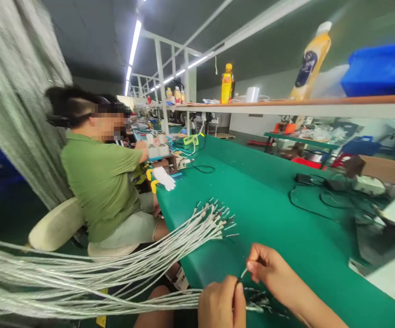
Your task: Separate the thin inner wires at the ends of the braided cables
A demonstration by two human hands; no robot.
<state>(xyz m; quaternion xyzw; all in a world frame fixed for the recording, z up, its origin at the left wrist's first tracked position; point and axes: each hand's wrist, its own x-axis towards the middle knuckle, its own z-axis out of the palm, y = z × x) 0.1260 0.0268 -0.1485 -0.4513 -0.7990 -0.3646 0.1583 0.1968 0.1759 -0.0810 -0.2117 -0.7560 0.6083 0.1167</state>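
My left hand (221,303) and my right hand (262,265) are close together above the near edge of the green workbench (272,228). Both pinch the thin end of a grey braided cable (149,298). A large bundle of these grey braided cables (122,255) sweeps in from the left, and its stripped, metal-tipped ends (218,218) fan out on the green surface. More dark cable ends (259,300) lie just below my right hand.
A seated co-worker (101,187) in a green shirt works along the bench's left side, beside a white glove (163,178). Black power cords (316,196) lie to the right. A shelf (286,107) overhead holds yellow bottles and a blue bin. A curtain hangs far left.
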